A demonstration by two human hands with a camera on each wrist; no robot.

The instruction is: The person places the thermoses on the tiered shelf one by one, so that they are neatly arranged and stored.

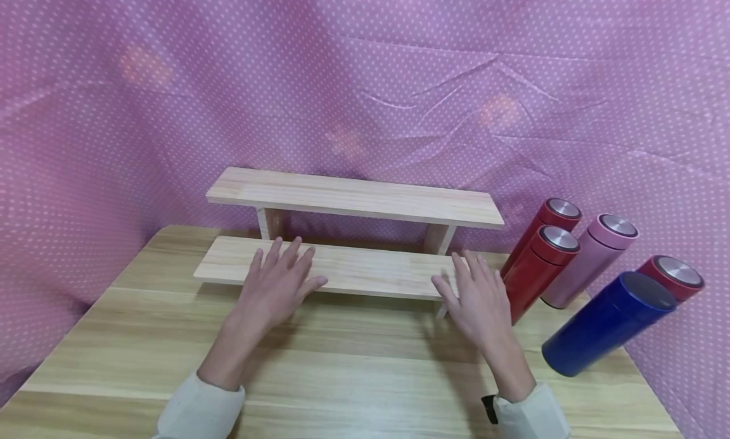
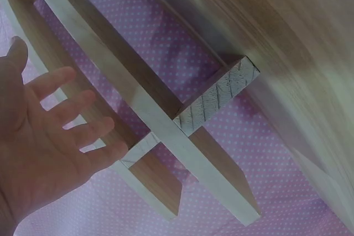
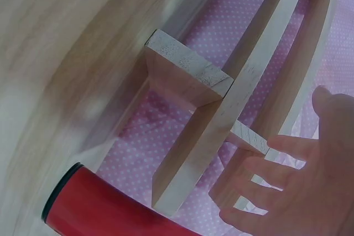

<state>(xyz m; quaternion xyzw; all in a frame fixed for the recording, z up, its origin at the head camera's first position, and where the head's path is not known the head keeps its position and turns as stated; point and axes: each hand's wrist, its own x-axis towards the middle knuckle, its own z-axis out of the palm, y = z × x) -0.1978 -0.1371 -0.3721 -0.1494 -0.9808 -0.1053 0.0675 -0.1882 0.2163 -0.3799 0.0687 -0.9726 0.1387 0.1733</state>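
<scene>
A two-tier wooden shelf rack stands toward the back of the table, with an upper board (image 1: 353,195) and a lower board (image 1: 371,271). My left hand (image 1: 276,293) is over the left part of the lower board, fingers spread, palm down and holding nothing. Over that board's right end is my right hand (image 1: 479,299), also with fingers extended and nothing in it. From below, the left wrist view shows a short upright (image 2: 218,95) under the boards. Close beside my right hand is a red thermos bottle (image 1: 538,274).
More thermos bottles stand along the right: another red one (image 1: 536,227), a pink one (image 1: 593,261), a blue one (image 1: 604,325) and a red one (image 1: 673,277) partly hidden behind it. A pink dotted cloth (image 1: 365,78) hangs around the wooden table (image 1: 353,375).
</scene>
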